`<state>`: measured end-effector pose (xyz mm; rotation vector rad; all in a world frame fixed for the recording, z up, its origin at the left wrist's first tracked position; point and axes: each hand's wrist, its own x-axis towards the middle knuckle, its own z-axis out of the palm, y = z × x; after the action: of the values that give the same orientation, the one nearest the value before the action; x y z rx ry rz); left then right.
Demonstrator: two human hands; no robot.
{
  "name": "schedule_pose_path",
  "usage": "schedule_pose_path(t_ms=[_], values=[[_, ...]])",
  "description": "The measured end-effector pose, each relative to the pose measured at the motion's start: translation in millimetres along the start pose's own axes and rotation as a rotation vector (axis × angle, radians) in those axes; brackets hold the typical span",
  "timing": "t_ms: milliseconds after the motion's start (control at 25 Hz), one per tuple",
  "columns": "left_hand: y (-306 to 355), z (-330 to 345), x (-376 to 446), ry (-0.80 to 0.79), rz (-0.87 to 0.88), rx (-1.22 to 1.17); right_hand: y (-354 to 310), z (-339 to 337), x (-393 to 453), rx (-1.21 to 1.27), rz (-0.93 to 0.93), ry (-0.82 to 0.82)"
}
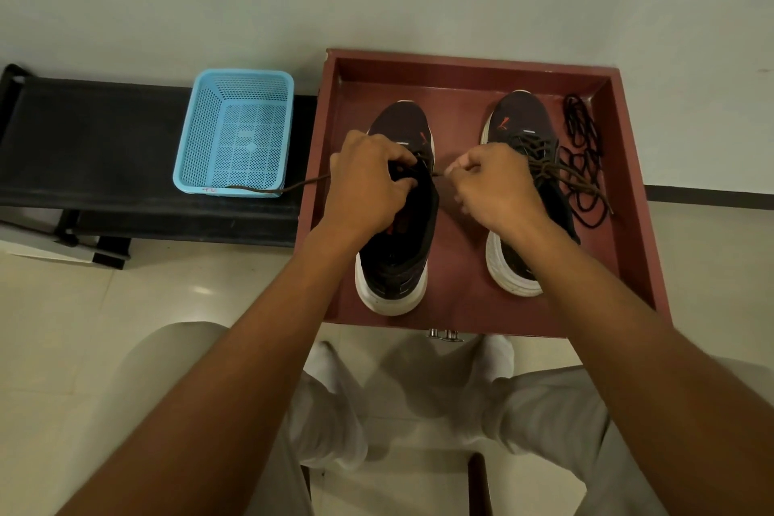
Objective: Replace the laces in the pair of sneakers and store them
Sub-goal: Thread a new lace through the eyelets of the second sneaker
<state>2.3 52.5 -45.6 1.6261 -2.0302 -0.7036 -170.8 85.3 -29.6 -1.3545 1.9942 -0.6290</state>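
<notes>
Sneakers, a dark pair with white soles, stand side by side in a dark red tray (628, 189), toes pointing away from me. I use the tray as my landmark. The left sneaker (396, 247) sits in the tray's left half and the right sneaker (523, 126) in its right half, with bare tray floor between them.

My left hand (364, 184) rests on the left sneaker's upper, its fingers curled in around the laced part at the front of the shoe's opening. A brown lace (268, 189) runs out from under this hand, over the tray's left wall and across the front rim of a light blue basket (234, 134). My right hand (494, 184) hovers over the gap between the shoes, its fingertips pinched together on the other end of that lace just beside the left sneaker.

The right sneaker is already laced in brown, with the loose ends trailing toward the tray's right wall. A black lace (584, 155) lies in a loose heap on the tray floor between the right sneaker and that wall.

The basket stands just left of the tray on a black counter (96, 147). Near the tray's front edge I see my own knees in pale trousers and a tiled floor.
</notes>
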Motion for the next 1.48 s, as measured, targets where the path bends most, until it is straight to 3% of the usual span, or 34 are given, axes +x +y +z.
schedule_pose_path(t_ms=[200,360,480,680,960,1240,1480], values=[[0.1,-5.7,-0.6,0.021,-0.014,-0.038,9.5,-24.2,4.2,-0.319,-0.055,0.157],[1.5,-8.2,-1.8,0.03,0.009,-0.064,-4.4,-14.5,-3.4,-0.473,-0.24,0.167],[1.5,-6.1,-2.7,0.027,0.026,-0.042,-15.8,1.8,-4.5,-0.473,-0.388,0.08],[-2.7,-1.8,-1.7,0.002,0.019,-0.015,-15.2,7.0,-6.6,-0.237,-0.293,0.065],[-2.7,-7.9,-0.5,-0.001,-0.004,0.053,-11.4,-16.3,-0.3,-0.427,-0.114,0.168],[-9.5,-14.6,-1.3,-0.034,0.053,-0.04,-21.7,8.3,-1.6,-0.331,-0.318,-0.002],[-11.4,-15.1,-0.2,-0.052,0.047,-0.053,-15.6,-7.6,0.0,-0.456,-0.167,0.151]])
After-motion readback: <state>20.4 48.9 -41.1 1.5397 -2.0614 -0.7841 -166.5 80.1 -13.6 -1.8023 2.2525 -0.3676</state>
